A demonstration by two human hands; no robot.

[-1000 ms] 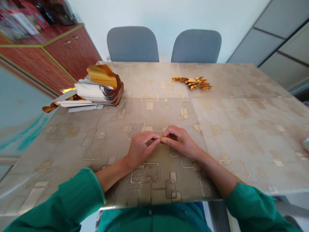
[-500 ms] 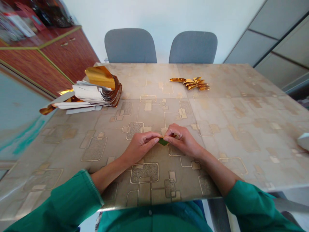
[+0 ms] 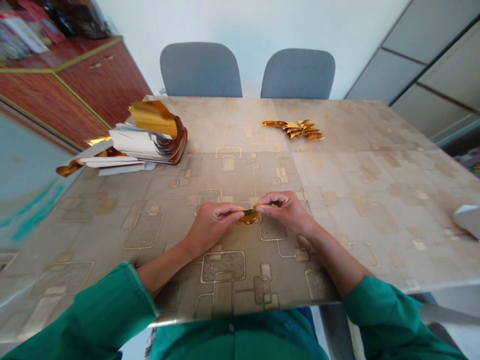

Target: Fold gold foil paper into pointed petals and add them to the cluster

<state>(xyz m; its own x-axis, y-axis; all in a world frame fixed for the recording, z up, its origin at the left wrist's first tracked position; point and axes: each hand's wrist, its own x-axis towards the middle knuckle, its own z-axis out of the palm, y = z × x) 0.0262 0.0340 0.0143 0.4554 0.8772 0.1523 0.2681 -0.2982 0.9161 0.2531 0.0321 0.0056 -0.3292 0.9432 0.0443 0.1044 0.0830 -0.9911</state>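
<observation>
Between my two hands is a small folded piece of gold foil paper (image 3: 249, 217), held just above the near middle of the table. My left hand (image 3: 217, 220) pinches its left end between thumb and fingers. At the right end, my right hand (image 3: 285, 212) grips it with thumb and forefinger. The piece's shiny face shows gold with a dark green reflection. Farther back lies a cluster of folded gold foil pieces (image 3: 303, 130). A thick stack of foil paper sheets (image 3: 142, 142), white on one side and gold on the other, rests at the back left.
A patterned cloth covers the table (image 3: 232, 185). Two grey chairs (image 3: 201, 70) stand behind its far edge. A reddish wooden cabinet (image 3: 101, 82) with items on top is at the left. A white object (image 3: 467, 220) sits by the right edge.
The foil paper between my fingers has tilted, so more of its gold face shows. My hands have drawn slightly apart, and the view has shifted a little.
</observation>
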